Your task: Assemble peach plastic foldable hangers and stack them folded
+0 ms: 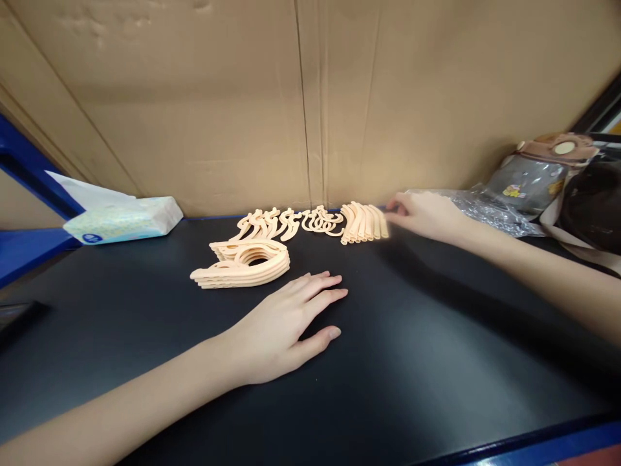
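My left hand (286, 323) is palm down over the black table, fingers spread, holding nothing. Just beyond it lies a stack of peach plastic folding hangers (242, 275). My right hand (422, 215) has its fingers curled in at the right end of a row of curved peach hanger arms (361, 223). Its fingertips are beside the last arm; whether they grip a piece I cannot make out. Left of that row are loose peach hanger hooks (321, 220). Further left lies a group of peach hanger pieces (266, 223) with knobbed ends.
A tissue pack (126, 220) sits at the back left of the black table (388, 362). Clear plastic wrap (495, 210) and a bottle with a brown lid (528, 171) are at the back right, near a dark bag (594, 204). Cardboard (218, 110) walls off the rear.
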Motion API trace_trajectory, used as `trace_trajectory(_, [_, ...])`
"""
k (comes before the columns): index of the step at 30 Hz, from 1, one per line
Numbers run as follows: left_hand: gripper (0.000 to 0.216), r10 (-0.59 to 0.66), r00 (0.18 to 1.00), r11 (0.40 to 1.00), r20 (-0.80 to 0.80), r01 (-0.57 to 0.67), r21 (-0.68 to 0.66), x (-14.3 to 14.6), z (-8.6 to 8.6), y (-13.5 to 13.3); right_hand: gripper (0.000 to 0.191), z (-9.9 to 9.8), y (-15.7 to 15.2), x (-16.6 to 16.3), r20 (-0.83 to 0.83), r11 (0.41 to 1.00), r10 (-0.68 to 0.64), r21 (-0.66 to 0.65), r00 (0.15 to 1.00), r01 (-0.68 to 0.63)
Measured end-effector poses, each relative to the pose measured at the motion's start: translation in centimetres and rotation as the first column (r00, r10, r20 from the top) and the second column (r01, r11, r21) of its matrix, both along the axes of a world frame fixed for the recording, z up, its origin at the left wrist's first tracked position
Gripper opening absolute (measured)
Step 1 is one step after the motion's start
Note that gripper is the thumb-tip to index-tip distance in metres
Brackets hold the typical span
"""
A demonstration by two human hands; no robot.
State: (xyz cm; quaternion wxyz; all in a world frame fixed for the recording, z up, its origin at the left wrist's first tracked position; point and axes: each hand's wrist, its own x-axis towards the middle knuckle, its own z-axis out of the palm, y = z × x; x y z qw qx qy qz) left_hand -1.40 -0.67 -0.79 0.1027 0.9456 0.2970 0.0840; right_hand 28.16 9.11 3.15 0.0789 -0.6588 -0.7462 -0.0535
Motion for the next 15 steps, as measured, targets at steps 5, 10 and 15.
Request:
trace_trajectory(5, [0.046, 0.005, 1.000, 1.000, -0.016, -0.005, -0.007, 0.1, 0.0, 0.2, 0.039, -1.1, 3.5, -0.5, 0.035, 0.996, -0.083, -0.033, 0.996, 0.084])
trace_trajectory(10, [0.042, 0.007, 0.999, 1.000, 0.031, -0.008, 0.009, 0.2, -0.1, 0.4, 0.042, -1.4, 4.5, -1.0, 0.036, 0.990, -0.119, -0.076, 0.992, 0.122])
trace_trajectory(15, [0.040, 0.024, 1.000, 1.000, 0.019, -0.023, -0.018, 0.4, 0.0, 0.5, 0.038, -1.6, 4.8, -0.9, 0.028, 0.989, -0.115, -0.093, 0.993, 0.117])
